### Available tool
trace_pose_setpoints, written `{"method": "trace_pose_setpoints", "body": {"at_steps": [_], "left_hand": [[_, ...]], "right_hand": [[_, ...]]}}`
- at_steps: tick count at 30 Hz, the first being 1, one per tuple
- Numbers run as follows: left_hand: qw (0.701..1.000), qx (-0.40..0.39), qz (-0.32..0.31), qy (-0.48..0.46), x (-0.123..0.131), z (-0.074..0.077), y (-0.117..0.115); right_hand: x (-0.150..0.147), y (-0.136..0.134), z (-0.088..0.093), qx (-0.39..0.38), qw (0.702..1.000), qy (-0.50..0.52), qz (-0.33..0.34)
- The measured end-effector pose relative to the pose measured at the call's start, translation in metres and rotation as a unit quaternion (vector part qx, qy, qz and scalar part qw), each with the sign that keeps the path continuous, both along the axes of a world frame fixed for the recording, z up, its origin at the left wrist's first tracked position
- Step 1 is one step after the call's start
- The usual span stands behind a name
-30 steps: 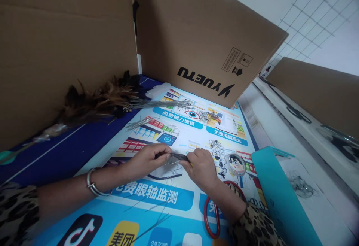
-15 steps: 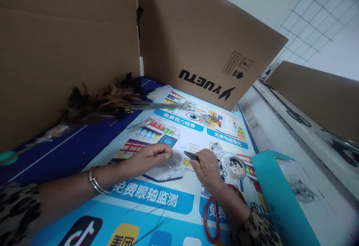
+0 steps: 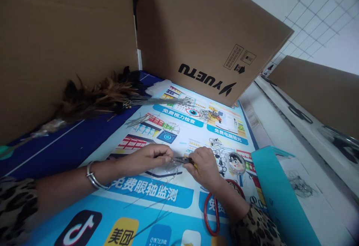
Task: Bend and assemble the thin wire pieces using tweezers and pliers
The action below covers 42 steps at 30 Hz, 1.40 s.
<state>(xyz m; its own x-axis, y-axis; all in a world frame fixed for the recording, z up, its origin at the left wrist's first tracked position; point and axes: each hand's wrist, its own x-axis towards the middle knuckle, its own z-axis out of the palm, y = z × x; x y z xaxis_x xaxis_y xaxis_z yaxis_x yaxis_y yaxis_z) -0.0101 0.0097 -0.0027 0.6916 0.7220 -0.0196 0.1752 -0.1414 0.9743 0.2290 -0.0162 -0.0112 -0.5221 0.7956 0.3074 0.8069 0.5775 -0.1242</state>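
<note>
Slim-nosed dark metal pliers with yellow grips (image 3: 183, 160) have moved leftward from half a second ago, when their nose stood apart and open; now it meets the fingertips of the left hand, at the fine, silvery, looped wire piece (image 3: 174, 169). That piece is just above the desk, its loose loops spreading below and right of the fingertips; whether the nose bites the wire is too small to tell. Left hand (image 3: 148, 160) pinches the wire between thumb and forefinger, while the right hand (image 3: 204, 166) is curled round the pliers' grips. For a clean result, I judge, pinch close to the nose, squeeze gently, and turn the right wrist in small amounts so the thin loops neither spin nor kink. Pliers point left, their long axis running nearly level across the view; the loops show no clear single axis. Farther out, a red loop-handled tool (image 3: 205, 214) lies under the right forearm, and a bundle of straight grey wires (image 3: 162, 101) lies beside brown feathers (image 3: 98, 96) on the desk (image 3: 112, 205).
</note>
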Motion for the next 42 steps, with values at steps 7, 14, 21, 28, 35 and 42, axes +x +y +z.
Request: {"method": "trace_pose_setpoints", "body": {"at_steps": [7, 14, 21, 28, 35, 42], "left_hand": [[0.999, -0.030, -0.025, -0.006, 0.001, 0.000, -0.001], [0.998, -0.051, -0.042, -0.007, 0.001, -0.005, 0.000], [0.997, -0.064, -0.040, -0.005, 0.002, -0.002, -0.002], [0.998, -0.056, -0.033, -0.003, 0.002, -0.006, -0.002], [1.000, -0.021, 0.002, 0.002, 0.003, -0.010, -0.002], [0.999, -0.037, 0.012, 0.000, 0.003, -0.013, -0.002]], "right_hand": [[-0.001, 0.000, -0.002, 0.000, 1.000, 0.004, 0.017], [-0.001, -0.001, 0.001, 0.003, 1.000, -0.009, 0.024], [-0.001, 0.000, 0.001, 0.004, 0.999, -0.037, 0.036], [-0.002, -0.001, 0.003, 0.015, 0.998, -0.062, 0.024], [-0.003, 0.000, -0.001, 0.029, 0.997, -0.064, 0.021], [-0.003, 0.000, -0.002, 0.026, 0.998, -0.058, 0.024]]}}
